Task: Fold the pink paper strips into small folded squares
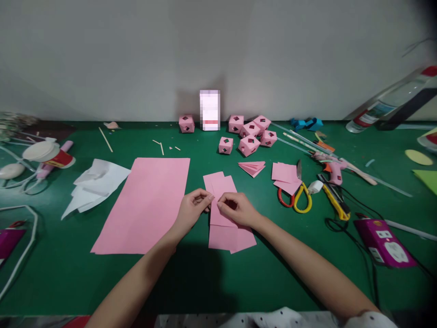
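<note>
My left hand [195, 207] is closed in a pinch at the left edge of several overlapping pink paper pieces [223, 237]. Facing it, my right hand [239, 208] also pinches, with its thumb and forefinger close to the left fingertips. Pink paper shows between and under the fingers; its held edge blends with the pieces below. Left of my hands lies a large pink paper sheet [146, 205]. Beyond my right hand is a small stack of folded pink paper [252, 167].
Pink paper cubes [249, 145] stand near the wall beside a lit phone [210, 109]. To the right are scissors [302, 199], a yellow cutter [336, 200], a pink glue gun [332, 168] and a purple box [384, 241]. White paper [95, 184] and a paper cup [51, 152] are left.
</note>
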Demonstrator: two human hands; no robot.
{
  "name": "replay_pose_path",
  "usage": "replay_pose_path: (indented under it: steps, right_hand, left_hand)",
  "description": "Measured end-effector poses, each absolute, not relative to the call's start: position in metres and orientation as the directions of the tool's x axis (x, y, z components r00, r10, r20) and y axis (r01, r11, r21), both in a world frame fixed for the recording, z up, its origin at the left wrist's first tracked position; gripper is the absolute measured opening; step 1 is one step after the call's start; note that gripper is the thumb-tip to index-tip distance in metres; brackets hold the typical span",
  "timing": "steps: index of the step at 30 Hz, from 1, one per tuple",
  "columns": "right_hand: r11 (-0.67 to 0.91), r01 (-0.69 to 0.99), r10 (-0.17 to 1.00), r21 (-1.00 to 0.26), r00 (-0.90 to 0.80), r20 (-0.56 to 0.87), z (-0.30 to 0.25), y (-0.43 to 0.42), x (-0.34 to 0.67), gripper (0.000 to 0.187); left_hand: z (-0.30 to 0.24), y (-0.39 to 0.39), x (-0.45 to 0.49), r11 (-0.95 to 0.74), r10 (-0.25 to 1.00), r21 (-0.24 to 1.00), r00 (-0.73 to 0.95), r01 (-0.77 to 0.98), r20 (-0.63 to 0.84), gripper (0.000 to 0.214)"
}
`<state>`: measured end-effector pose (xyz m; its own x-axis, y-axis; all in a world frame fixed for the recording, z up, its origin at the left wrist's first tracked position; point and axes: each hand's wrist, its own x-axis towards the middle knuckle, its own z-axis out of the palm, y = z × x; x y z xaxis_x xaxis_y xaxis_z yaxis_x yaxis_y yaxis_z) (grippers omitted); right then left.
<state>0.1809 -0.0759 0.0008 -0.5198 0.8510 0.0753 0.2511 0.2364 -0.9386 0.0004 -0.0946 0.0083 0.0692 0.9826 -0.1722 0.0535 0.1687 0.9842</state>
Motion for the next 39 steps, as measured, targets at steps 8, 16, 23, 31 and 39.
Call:
replay_pose_path:
  steps: [8, 16, 23, 31, 39]
  right_hand:
    - [0.213, 0.243, 0.857, -0.946, -0.512, 0.061, -0.0005, -0.0757, 0.1805, 0.017]
    - [0.210, 0.244, 0.856, -0.947, -0.514, 0.058, -0.0004, -0.0763, 0.1806, 0.016]
    - [0.202, 0.226, 0.847, -0.953, -0.530, 0.054, -0.0009, -0.0754, 0.1820, 0.018]
    - [0.163, 0.167, 0.890, -0.972, -0.451, 0.072, -0.0022, -0.0720, 0.1827, 0.015]
    - [0.209, 0.198, 0.879, -0.958, -0.467, 0.096, -0.0034, -0.0713, 0.1830, 0.019]
  left_hand:
    - [0.0039, -0.0951, -0.0006, 0.147, 0.978, 0.983, 0.134, 0.106, -0.161, 0.022]
    - [0.0055, -0.0949, -0.0009, 0.140, 0.973, 0.982, 0.166, 0.129, -0.161, 0.024]
    - [0.0044, -0.0971, 0.0003, 0.085, 0.975, 0.976, 0.183, 0.199, -0.122, 0.026]
    - [0.0066, -0.0986, -0.0010, -0.011, 0.955, 0.949, 0.284, 0.314, -0.083, 0.023]
    - [0.0067, -0.0981, -0.0001, -0.019, 0.947, 0.941, 0.307, 0.337, -0.091, 0.023]
